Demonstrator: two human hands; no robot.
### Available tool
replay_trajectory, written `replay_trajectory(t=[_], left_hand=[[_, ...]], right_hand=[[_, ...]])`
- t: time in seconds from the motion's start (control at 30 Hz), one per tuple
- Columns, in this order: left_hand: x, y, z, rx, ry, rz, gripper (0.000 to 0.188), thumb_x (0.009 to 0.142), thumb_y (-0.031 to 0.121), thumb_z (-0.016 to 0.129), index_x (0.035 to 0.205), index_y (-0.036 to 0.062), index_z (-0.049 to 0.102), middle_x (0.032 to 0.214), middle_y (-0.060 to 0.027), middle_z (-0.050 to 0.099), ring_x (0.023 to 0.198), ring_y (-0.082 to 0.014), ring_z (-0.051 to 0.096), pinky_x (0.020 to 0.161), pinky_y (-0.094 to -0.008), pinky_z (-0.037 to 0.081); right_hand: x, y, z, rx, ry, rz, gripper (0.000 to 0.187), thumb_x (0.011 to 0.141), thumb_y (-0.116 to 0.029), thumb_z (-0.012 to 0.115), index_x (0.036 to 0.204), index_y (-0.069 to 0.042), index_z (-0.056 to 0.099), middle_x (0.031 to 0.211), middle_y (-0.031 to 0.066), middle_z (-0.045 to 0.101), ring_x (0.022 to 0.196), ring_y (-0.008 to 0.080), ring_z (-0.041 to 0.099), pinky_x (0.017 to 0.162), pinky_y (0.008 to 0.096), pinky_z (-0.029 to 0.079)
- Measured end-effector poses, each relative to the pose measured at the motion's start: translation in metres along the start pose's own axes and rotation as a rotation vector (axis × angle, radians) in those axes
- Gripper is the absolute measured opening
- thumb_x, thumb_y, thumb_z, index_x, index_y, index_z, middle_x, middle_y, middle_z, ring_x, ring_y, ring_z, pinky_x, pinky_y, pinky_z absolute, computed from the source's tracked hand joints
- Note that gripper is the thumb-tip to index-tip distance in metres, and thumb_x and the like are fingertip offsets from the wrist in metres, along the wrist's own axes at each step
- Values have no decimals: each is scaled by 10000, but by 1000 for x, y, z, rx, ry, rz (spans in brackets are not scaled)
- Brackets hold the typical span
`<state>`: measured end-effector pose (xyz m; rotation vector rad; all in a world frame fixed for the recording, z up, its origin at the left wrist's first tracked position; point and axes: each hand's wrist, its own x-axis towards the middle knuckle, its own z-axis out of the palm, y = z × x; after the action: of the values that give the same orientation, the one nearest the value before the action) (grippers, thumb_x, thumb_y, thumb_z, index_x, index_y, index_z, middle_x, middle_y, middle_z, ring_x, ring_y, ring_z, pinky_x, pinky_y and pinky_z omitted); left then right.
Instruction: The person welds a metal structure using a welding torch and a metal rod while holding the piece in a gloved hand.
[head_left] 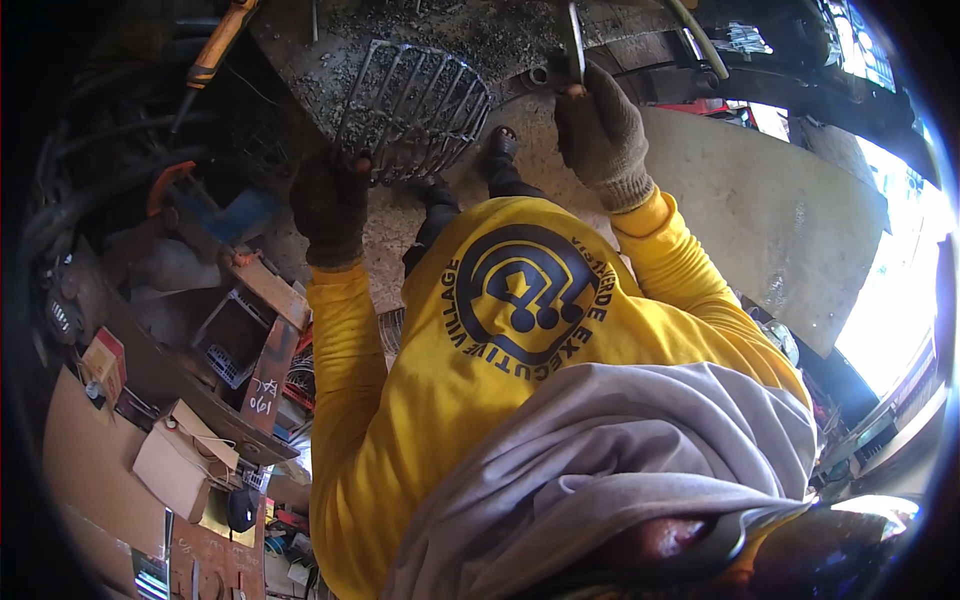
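My left hand, in a dark work glove with a bare fingertip showing, is closed on the near left corner of a welded metal bar grate. The grate is made of parallel rods with a curved outer edge, and it rests tilted at the edge of a dark metal worktable. On the right, my right hand, in a knitted grey-brown glove, is wrapped round a tool with a straight shiny metal shaft. The tool's far end leaves the picture, so its kind does not show.
Dark crumbs and flakes lie over the worktable. An orange-handled tool with a dark cable hangs at its left. Flat sheet material lies at right. Cardboard boxes, metal pieces and crates crowd the left. A hose curves at the upper right.
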<state>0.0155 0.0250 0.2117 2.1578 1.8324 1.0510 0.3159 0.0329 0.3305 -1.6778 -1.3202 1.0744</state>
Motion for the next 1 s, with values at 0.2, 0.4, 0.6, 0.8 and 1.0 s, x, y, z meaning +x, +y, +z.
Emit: replay_trajectory(t=[0.2,0.4,0.6,0.8,1.0], left_hand=[[-2,-10,3,12,-6,-26,395,865,423,684,987,47,668,791,-87,668,702,-255,661,658,-347,518],[1,-8,2,-17,-50,-23,404,868,439,668,998,56,669,799,-85,676,696,-250,656,654,-357,511],[-10,-7,-4,-304,13,-341,439,911,414,586,1034,-3,639,907,-155,676,787,-273,627,735,-352,479],[-2,1,-22,-324,158,-466,473,934,408,566,1055,-47,616,989,-187,662,863,-289,596,789,-373,444],[-13,-2,-8,-293,146,-601,508,956,433,541,1054,-63,596,966,-186,649,832,-302,563,781,-383,425]], right_hand=[[-11,10,5,-20,-13,-33,296,949,-189,554,1196,-35,605,694,85,629,609,151,626,576,297,480],[-13,15,8,-15,-45,-104,295,927,-189,593,1171,-23,603,708,121,642,641,203,661,601,323,500],[-20,51,4,-101,64,-42,329,979,-206,533,1245,-14,559,706,-18,566,568,57,519,523,225,429],[-26,70,3,-2,47,-46,329,971,-187,537,1257,-25,561,705,-9,571,582,52,520,529,225,431],[-31,50,7,-52,-60,1,327,938,-202,586,1187,9,577,762,134,642,707,232,675,630,328,510]])
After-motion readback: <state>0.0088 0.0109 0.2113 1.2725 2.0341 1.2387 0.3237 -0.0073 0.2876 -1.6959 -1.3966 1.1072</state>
